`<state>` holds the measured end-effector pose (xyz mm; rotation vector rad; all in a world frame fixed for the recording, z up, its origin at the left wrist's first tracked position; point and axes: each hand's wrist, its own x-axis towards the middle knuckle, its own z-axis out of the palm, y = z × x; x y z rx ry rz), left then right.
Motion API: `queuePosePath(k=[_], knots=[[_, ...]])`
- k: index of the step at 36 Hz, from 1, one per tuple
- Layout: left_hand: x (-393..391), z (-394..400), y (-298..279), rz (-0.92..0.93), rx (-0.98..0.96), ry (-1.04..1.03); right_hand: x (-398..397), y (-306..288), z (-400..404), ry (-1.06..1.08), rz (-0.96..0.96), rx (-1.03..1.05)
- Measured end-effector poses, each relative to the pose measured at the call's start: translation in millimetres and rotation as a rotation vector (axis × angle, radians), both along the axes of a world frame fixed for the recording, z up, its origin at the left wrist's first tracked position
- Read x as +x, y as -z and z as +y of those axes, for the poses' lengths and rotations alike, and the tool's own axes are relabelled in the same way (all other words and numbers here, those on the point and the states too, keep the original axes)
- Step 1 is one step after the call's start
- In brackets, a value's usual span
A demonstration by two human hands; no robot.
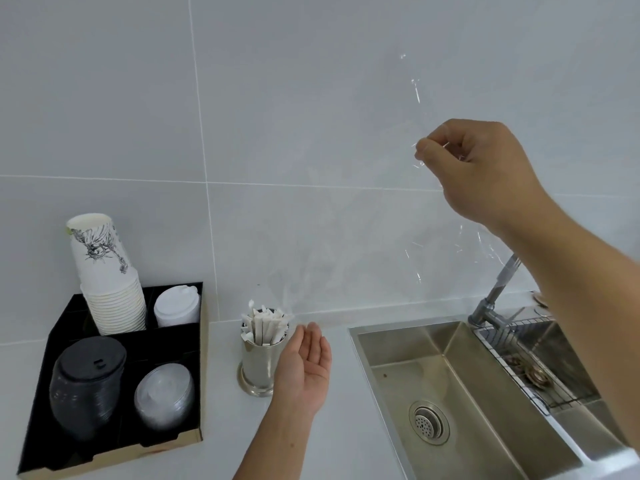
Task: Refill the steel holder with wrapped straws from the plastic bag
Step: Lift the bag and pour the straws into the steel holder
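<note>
The round steel holder (258, 367) stands on the white counter between the black tray and the sink, packed with several white wrapped straws (265, 325) standing upright. My left hand (304, 365) is open just right of the holder, palm turned toward it, fingers up, nothing in it. High at the right, my right hand (474, 168) pinches the clear plastic bag (349, 237), which hangs in front of the wall and reaches down toward the holder's top. The bag is nearly see-through and looks empty.
A black organiser tray (194, 341) at the left holds a stack of paper cups (107, 271), white lids, black lids (86, 382) and clear lids. A steel sink (450, 393) with a drain lies to the right, with a faucet (495, 299) and a wire rack (519, 362).
</note>
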<state>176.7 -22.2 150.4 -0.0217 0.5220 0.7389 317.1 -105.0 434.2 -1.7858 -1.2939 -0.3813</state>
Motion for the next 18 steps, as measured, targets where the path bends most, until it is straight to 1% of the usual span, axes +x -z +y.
queuePosePath(k=[10,16,18], knots=[[20.9,-18.9,0.4,0.069,0.060,0.026,40.9,7.8,-36.9,0.024,0.051,0.031],[28.9,-27.7,0.6,0.047,0.102,-0.014,67.3,23.2,-61.0,0.036,0.162,0.065],[29.6,-30.3,-0.9,0.064,0.130,-0.010,75.5,31.3,-69.5,0.035,0.185,0.069]])
